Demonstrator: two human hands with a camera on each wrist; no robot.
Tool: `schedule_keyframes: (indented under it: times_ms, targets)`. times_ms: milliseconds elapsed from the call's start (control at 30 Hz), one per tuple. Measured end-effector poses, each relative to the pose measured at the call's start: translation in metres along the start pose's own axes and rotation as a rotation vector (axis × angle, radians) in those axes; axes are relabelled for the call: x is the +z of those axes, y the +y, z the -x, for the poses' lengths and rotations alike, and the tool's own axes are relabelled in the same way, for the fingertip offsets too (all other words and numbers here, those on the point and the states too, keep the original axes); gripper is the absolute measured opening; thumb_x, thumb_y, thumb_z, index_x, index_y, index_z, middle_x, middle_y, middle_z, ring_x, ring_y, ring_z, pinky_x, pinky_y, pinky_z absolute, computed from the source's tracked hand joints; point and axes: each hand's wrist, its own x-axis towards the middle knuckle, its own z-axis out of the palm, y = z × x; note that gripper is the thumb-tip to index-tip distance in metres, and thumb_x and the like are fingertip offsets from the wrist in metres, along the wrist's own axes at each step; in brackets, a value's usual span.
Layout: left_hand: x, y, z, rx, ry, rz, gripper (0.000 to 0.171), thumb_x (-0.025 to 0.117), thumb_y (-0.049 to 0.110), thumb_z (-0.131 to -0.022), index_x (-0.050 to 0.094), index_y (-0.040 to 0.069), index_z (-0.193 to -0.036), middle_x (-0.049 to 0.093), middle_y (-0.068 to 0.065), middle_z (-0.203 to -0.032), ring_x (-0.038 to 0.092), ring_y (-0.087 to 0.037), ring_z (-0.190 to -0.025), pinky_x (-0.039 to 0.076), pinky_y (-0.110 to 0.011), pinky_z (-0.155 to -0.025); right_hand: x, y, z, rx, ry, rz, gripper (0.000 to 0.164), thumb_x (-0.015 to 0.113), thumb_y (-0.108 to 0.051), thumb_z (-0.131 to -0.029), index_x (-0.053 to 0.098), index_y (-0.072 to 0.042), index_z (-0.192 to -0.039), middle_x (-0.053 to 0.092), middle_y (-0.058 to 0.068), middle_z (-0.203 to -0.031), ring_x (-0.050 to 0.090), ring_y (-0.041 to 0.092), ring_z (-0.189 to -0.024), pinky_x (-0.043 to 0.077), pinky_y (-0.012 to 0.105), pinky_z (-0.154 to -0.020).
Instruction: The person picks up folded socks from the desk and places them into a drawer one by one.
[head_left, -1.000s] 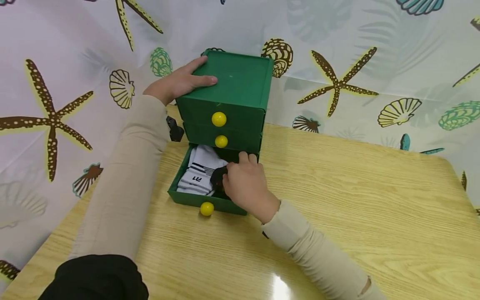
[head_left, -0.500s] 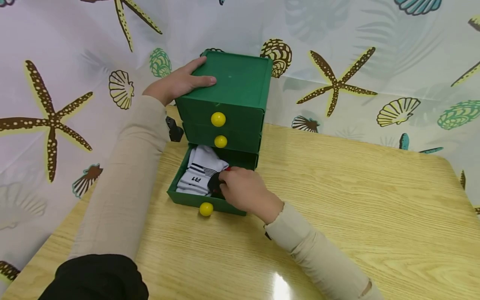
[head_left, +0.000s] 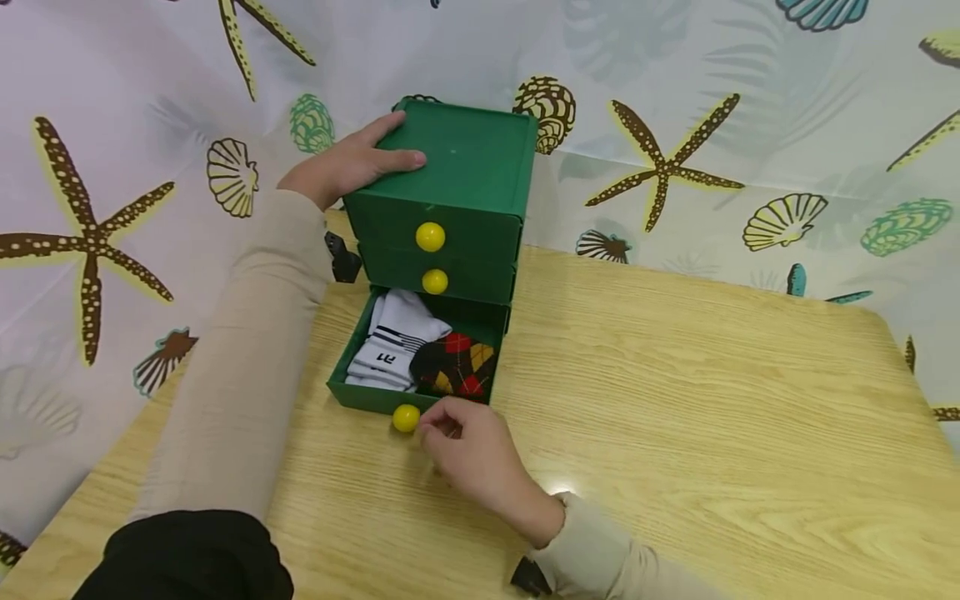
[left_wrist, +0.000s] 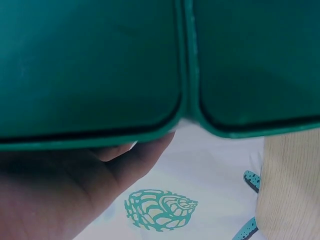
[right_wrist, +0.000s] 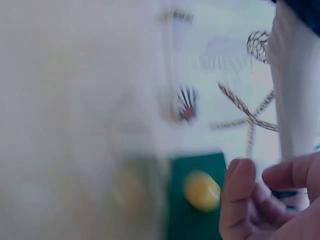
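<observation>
My left hand (head_left: pixel 341 171) rests on the left edge of a green drawer cabinet (head_left: pixel 468 158), thumb and a finger lying over its top. The bottom drawer (head_left: pixel 367 398) is pulled out. Inside it, white socks (head_left: pixel 408 329) with black stripes lie on the left, and a dark argyle sock bundle (head_left: pixel 457 362) in red and yellow lies on the right. Just right of the drawer's yellow knob (head_left: pixel 407 418) is my right hand (head_left: pixel 480 454), fingers loosely bent and holding nothing. In the right wrist view, a gap separates thumb and fingers beside a yellow knob (right_wrist: pixel 201 191).
Two closed drawers with yellow knobs, an upper one (head_left: pixel 431 237) and a middle one (head_left: pixel 435 282), sit above. The cabinet stands on a wood-grain table (head_left: pixel 675 400). A white curtain (head_left: pixel 465 42) printed with shells and starfish hangs behind. A small black object (head_left: pixel 343 257) is left of the cabinet.
My right hand has let go of the argyle socks, drawn back out of the drawer toward me, and come down beside its knob. The left hand keeps its place on the cabinet.
</observation>
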Motion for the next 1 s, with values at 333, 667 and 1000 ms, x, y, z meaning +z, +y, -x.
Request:
schedule_keyframes:
  times_ms: [333,667,1000]
  targets:
    - [-0.001,-0.004,-0.002,0.002,-0.005,0.007,0.090,0.054,0.058,-0.098,-0.006,0.039,-0.162,-0.011,0.000,-0.169,0.000,-0.033,-0.153,0.013,-0.056,-0.119,0.038,0.025,0.003,0.237,0.103,-0.407,0.048,0.061,0.003,-0.089,0.054,0.004,-0.136,0.062,0.016,-0.122,0.071,0.028,-0.077,0.059,0.034,-0.059]
    - [0.002,0.000,-0.003,0.014,-0.005,0.012,0.090,0.054,0.058,-0.098,-0.006,0.039,-0.162,-0.010,-0.001,-0.169,0.003,-0.033,-0.153,0.015,-0.055,-0.119,0.063,0.030,-0.010,0.214,0.336,-0.720,0.040,0.061,0.005,-0.090,0.047,0.005,-0.127,0.060,0.021,-0.115,0.069,0.024,-0.083,0.059,0.030,-0.070]
    - [0.000,-0.002,-0.003,0.011,-0.003,0.027,0.089,0.055,0.056,-0.099,-0.006,0.039,-0.162,-0.010,0.000,-0.169,0.001,-0.032,-0.153,0.014,-0.054,-0.119,0.086,0.038,-0.044,0.105,0.711,-0.637,0.041,0.077,0.000,-0.084,0.045,-0.002,-0.109,0.053,0.015,-0.096,0.056,0.017,-0.064,0.052,0.025,-0.058]
